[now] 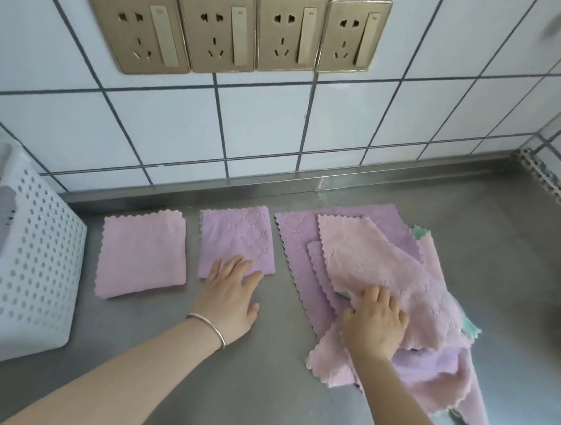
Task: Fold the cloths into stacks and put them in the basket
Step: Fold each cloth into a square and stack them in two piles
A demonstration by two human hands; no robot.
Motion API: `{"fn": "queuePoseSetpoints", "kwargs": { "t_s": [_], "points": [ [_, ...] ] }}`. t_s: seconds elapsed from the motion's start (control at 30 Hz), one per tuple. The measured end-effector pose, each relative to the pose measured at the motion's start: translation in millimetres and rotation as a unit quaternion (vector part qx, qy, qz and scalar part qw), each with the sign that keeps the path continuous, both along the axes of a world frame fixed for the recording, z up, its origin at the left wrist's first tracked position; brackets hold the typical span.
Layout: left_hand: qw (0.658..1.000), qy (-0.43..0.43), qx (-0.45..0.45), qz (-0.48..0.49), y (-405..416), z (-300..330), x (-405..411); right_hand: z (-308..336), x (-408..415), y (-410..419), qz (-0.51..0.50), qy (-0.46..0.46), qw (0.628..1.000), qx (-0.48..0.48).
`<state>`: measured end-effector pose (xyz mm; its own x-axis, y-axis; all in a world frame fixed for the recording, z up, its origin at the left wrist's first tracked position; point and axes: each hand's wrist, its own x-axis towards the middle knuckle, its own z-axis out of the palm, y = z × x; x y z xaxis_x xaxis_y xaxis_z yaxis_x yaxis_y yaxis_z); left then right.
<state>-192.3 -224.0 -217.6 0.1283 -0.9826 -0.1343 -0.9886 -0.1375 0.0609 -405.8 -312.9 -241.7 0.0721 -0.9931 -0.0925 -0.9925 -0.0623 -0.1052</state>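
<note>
On the steel worktop (pixel 252 399), the left hand (pixel 232 294) lies flat on a folded lilac cloth (pixel 236 240); the right hand (pixel 375 322) grips a pink cloth (pixel 381 257) atop the unfolded pile (pixel 303 246).

No text, label, brand or number can be read anywhere in the frame. The four sockets (pixel 236 31) on the wall in the upper part of the frame each have a switch, and near the top of each switch there is a small mark, but it is too blurred to read. The cloths (pixel 362 273) at the lower right and the basket (pixel 25 254) at the left edge carry only patterns and holes, no writing.
</note>
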Motion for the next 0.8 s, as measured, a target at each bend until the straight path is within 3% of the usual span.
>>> {"fn": "queuePoseSetpoints", "kwargs": {
  "t_s": [0.1,0.2,0.37,0.47,0.57,0.63,0.8],
  "points": [
    [0.999,0.026,0.031,-0.006,10.2,14.7,-20.4,17.9,-14.8,-3.5,-0.028,-0.071,0.995,-0.059],
    [0.998,0.043,0.031,-0.014,15.0,35.4,-38.0,40.1,-27.8,7.0,0.075,-0.165,0.965,-0.192],
    [0.980,0.134,-0.138,-0.055,-2.5,65.2,-78.9,92.0,-45.3,19.1,0.256,-0.195,0.902,-0.288],
    [0.965,0.099,-0.210,-0.121,-19.0,86.7,-88.3,121.4,-47.9,29.4,0.340,-0.190,0.879,-0.277],
    [0.968,0.089,-0.179,-0.153,-16.9,105.1,-82.1,142.4,-49.9,40.9,0.363,-0.204,0.877,-0.240],
    [0.977,0.098,-0.130,-0.135,-3.1,108.6,-71.4,155.2,-50.5,45.9,0.346,-0.251,0.880,-0.207],
    [0.966,0.239,-0.103,0.012,54.8,113.4,-18.5,195.6,-40.1,57.1,0.288,-0.420,0.856,-0.091]
  ]
}}
